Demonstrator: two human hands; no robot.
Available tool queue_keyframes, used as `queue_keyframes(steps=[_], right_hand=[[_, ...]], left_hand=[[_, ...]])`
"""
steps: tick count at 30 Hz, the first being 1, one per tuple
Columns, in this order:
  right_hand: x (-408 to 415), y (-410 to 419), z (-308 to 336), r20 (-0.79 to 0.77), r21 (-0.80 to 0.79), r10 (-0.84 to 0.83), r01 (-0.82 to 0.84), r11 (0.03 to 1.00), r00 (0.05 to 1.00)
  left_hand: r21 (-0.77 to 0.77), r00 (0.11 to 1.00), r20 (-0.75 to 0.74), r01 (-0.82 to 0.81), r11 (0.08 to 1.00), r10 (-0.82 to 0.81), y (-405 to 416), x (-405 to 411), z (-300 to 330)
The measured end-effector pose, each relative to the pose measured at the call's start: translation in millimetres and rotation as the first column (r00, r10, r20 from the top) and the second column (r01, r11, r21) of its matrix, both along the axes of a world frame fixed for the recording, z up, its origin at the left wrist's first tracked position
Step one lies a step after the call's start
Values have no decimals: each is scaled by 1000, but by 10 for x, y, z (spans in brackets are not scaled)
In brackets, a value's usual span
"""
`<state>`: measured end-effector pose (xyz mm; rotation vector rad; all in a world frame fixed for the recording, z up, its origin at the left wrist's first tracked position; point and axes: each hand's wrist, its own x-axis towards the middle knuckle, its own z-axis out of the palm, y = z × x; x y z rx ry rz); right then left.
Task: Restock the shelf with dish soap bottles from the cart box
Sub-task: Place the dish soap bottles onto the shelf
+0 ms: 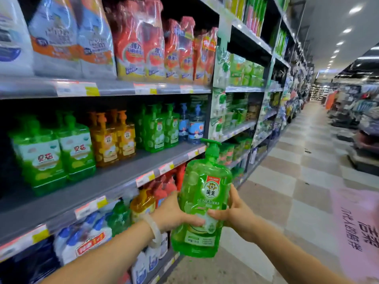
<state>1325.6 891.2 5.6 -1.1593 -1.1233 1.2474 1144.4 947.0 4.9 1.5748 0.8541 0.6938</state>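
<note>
A green dish soap bottle (pixel 203 193) with a pump top and a white label is held upright in front of me, in the aisle just right of the shelving. My left hand (pixel 174 214) grips its left side and my right hand (pixel 235 212) grips its right side. The grey middle shelf (pixel 114 177) holds rows of pump bottles: green ones (pixel 55 152) at the left, orange ones (pixel 114 138), more green ones (pixel 158 128), then blue ones (pixel 192 124). The front part of that shelf is bare. The cart box is out of view.
The upper shelf (pixel 123 87) carries refill pouches in white, orange and red. The lower shelf (pixel 123 214) is packed with blue, green, yellow and red bottles. The tiled aisle (pixel 297 171) runs away on the right, with a pink floor sign (pixel 356 228) and displays beyond.
</note>
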Motion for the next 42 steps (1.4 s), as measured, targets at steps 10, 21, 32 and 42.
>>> queue_keyframes(steps=[10,21,32,42], right_hand=[[453,2301,44,77,85,168,-175,981,983],[790,4707,275,268,214,198,-258,942,943],[1152,5885,28,431,137,398,-495,858,810],[1366,6263,-124,398,39,541,-603,797,741]], left_hand=[[68,931,-54,-358,931,362,1954,363,-112],[153,884,35,-465,872,466,4178,726,-21],[224,636,38,-757,614,770,4844,1235,-437],[132,620,-30,-775,618,784,4924,1489,-390]])
